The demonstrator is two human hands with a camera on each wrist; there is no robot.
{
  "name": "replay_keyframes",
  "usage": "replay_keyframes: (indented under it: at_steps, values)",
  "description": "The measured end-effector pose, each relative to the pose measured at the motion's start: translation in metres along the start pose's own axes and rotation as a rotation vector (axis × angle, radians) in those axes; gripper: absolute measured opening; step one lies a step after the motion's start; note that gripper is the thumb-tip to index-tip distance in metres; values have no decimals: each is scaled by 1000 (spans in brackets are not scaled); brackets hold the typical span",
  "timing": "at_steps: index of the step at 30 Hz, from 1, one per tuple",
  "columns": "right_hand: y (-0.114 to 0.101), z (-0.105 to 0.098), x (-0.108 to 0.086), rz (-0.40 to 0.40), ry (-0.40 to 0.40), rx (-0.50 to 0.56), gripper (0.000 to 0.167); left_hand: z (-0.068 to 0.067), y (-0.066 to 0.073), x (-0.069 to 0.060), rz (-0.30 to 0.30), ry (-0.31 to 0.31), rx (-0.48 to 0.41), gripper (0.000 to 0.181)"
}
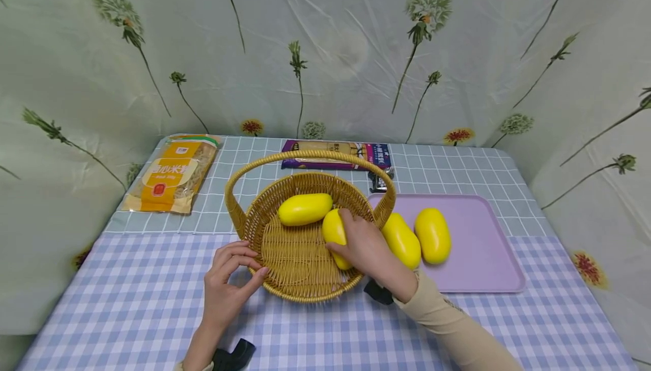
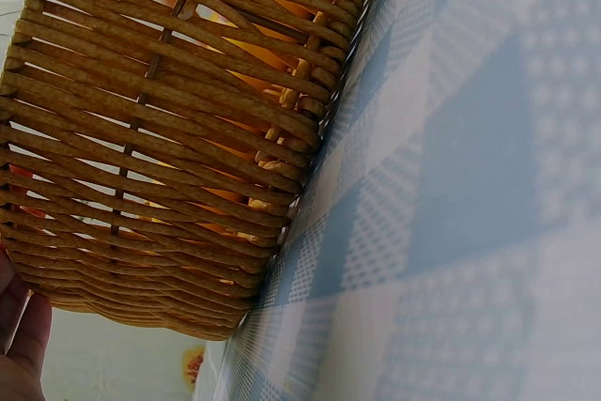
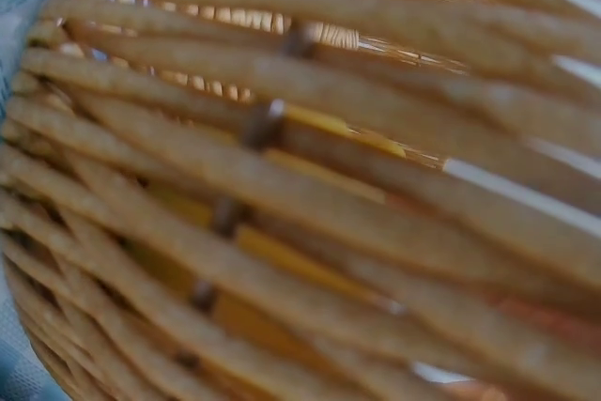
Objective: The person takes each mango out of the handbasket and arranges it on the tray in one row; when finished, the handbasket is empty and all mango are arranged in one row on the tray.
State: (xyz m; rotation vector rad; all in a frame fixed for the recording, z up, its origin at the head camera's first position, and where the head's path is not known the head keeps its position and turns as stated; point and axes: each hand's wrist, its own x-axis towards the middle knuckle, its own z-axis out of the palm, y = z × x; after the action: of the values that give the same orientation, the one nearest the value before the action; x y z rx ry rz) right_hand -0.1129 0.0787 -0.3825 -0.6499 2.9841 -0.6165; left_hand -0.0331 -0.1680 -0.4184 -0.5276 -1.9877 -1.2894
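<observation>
A round wicker basket [image 1: 295,280] with an arched handle stands on the table, its woven side [image 2: 169,138] filling much of the left wrist view. My left hand [image 1: 229,280] grips the basket's near-left rim between thumb and fingers. Inside the basket, my right hand [image 1: 363,247] holds a yellow mango [image 1: 333,231] at the right side, partly covering it. Another yellow mango [image 1: 305,209] lies towards the back of the basket. On a purple tray [image 1: 483,247] to the right are two more mangoes [image 1: 433,235]. The basket's weave [image 3: 282,157] blocks the right hand in the right wrist view.
At the back left lies an orange and clear food bag [image 1: 173,176]. A purple snack packet [image 1: 325,159] lies behind the basket, with a small black packet [image 1: 380,180] near it. Checked cloth [image 1: 152,280] covers the table; a floral curtain [image 1: 346,49] hangs behind.
</observation>
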Motion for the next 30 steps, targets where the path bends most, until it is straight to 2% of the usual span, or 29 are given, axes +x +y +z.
replay_keyframes:
  at_steps: [13, 24, 30]
  values:
    - [-3, 3, 9, 56, -40, 18, 73, -1, 0, 0, -6, 10, 15, 14]
    - [-4, 3, 3, 72, -65, 25, 77, 0, 0, 0, -4, 3, 15, 14]
    - [-6, -1, -2, 56, -41, 49, 76, 0, 1, 1, -1, 1, 17, 14]
